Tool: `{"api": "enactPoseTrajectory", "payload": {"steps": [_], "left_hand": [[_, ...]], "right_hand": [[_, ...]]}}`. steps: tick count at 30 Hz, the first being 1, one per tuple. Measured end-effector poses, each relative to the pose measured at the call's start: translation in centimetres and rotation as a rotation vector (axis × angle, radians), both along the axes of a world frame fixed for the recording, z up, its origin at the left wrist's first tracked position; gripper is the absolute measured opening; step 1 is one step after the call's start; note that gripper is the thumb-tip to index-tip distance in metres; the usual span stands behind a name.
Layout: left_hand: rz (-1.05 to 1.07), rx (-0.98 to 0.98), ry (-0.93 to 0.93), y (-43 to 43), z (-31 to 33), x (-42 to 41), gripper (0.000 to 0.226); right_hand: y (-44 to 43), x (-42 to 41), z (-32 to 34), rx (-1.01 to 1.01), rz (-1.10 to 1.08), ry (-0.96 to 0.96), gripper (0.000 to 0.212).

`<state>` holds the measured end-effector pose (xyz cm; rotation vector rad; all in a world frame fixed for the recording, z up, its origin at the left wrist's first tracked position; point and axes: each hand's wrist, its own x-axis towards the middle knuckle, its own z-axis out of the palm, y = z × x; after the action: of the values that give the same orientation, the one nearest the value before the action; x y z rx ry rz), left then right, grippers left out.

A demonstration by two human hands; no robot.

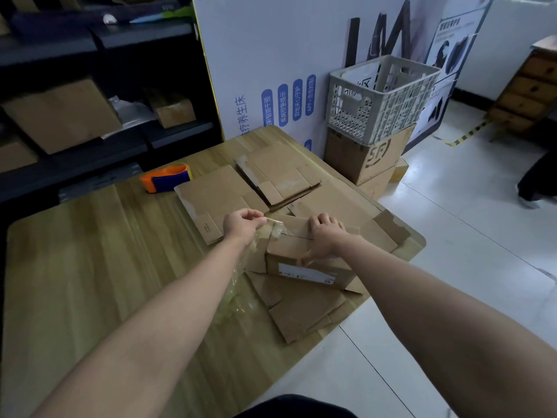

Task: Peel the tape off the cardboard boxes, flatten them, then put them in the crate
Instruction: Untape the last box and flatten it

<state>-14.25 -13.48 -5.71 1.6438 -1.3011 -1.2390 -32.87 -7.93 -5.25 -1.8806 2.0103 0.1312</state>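
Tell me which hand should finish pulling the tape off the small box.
Left, I'd say. The left hand pinches the clear tape lifting off the small box, while the right hand holds that box down from above, steadying it for the pull.

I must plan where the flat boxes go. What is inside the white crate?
Inside the white crate a white sheet or bag with black print shows. Its walls hide the bottom, so anything lower cannot be seen.
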Motion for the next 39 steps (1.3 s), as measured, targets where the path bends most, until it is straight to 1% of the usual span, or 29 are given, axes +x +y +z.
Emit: {"api": "enactPoseTrajectory", "payload": {"steps": [2, 5, 9, 12, 15, 17, 18, 19, 21, 22, 23, 24, 25, 27, 28, 29, 32, 34, 36, 37, 39], "left_hand": [[-0.012, -0.005, 0.095, 0.2, 0.1, -0.3, 0.012], [0.074, 0.037, 0.248, 0.1, 0.0, -0.8, 0.018], [0.208, 0.164, 0.409, 0.1, -0.6, -1.1, 0.012], [0.359, 0.220, 0.452, 0.0, -1.0, -1.3, 0.011], [0.360, 0.184, 0.400, 0.0, -1.3, -1.9, 0.010], [0.276, 0.116, 0.322, 0.1, -1.2, -2.2, 0.005], [0.207, 0.078, 0.255, 0.2, -1.1, -2.4, 0.013], [0.121, 0.051, 0.170, 0.2, -1.1, -2.4, 0.029], [-0.042, 0.015, -0.050, 0.3, -1.2, -2.4, 0.058], [-0.111, -0.010, -0.161, 0.4, -1.3, -2.5, 0.066], [-0.160, -0.040, -0.261, 0.4, -1.6, -2.5, 0.068], [-0.186, -0.073, -0.342, 0.5, -1.8, -2.6, 0.062], [-0.194, -0.104, -0.397, 0.6, -2.0, -2.7, 0.050], [-0.182, -0.139, -0.400, 0.7, -2.1, -2.7, 0.020], [-0.159, -0.132, -0.366, 0.6, -2.1, -2.6, 0.011], [-0.126, -0.118, -0.337, 0.5, -2.0, -2.6, 0.007], [0.026, -0.045, -0.208, -0.2, -1.4, -1.5, 0.015], [0.072, -0.025, -0.108, -0.8, -0.9, 0.0, 0.015], [-0.014, -0.041, -0.085, -1.1, -0.4, 1.3, 0.008], [-0.084, -0.039, -0.107, -1.0, -0.1, 1.5, 0.014], [-0.224, -0.026, -0.207, -0.5, 0.0, 1.0, 0.034]], "right_hand": [[-0.1, 0.1, -0.1, -0.012, -0.021, -0.017, 0.109], [0.0, 0.1, -0.4, -0.025, -0.038, -0.030, 0.109], [0.1, 0.0, -0.7, -0.029, -0.045, -0.035, 0.109], [0.1, 0.0, -0.7, -0.019, -0.044, -0.039, 0.108], [0.0, -0.1, -0.7, -0.018, -0.046, -0.047, 0.108], [-0.1, -0.1, -0.7, -0.015, -0.046, -0.053, 0.107], [-0.1, -0.1, -0.6, -0.013, -0.044, -0.049, 0.107], [-0.2, 0.0, -0.6, -0.012, -0.041, -0.041, 0.107], [-0.3, 0.0, -0.6, -0.011, -0.038, -0.030, 0.106], [-0.3, 0.0, -0.5, -0.008, -0.036, -0.025, 0.106], [-0.4, 0.0, -0.5, -0.002, -0.031, -0.018, 0.107], [-0.4, 0.0, -0.5, 0.005, -0.025, -0.011, 0.108], [-0.5, 0.0, -0.5, 0.010, -0.023, -0.008, 0.108], [-0.5, -0.1, -0.5, 0.010, -0.023, -0.007, 0.109], [-0.5, -0.1, -0.5, 0.007, -0.022, -0.007, 0.109], [-0.5, -0.1, -0.5, 0.006, -0.023, -0.008, 0.109], [-0.6, -0.1, -0.5, 0.012, -0.027, -0.016, 0.110], [-0.6, 0.0, -0.4, 0.015, -0.031, -0.006, 0.110], [-0.7, 0.2, -0.3, 0.021, -0.031, 0.007, 0.109], [-0.7, 0.3, -0.3, 0.023, -0.033, 0.008, 0.108], [-0.7, 0.6, -0.1, 0.023, -0.034, 0.012, 0.107]]}}
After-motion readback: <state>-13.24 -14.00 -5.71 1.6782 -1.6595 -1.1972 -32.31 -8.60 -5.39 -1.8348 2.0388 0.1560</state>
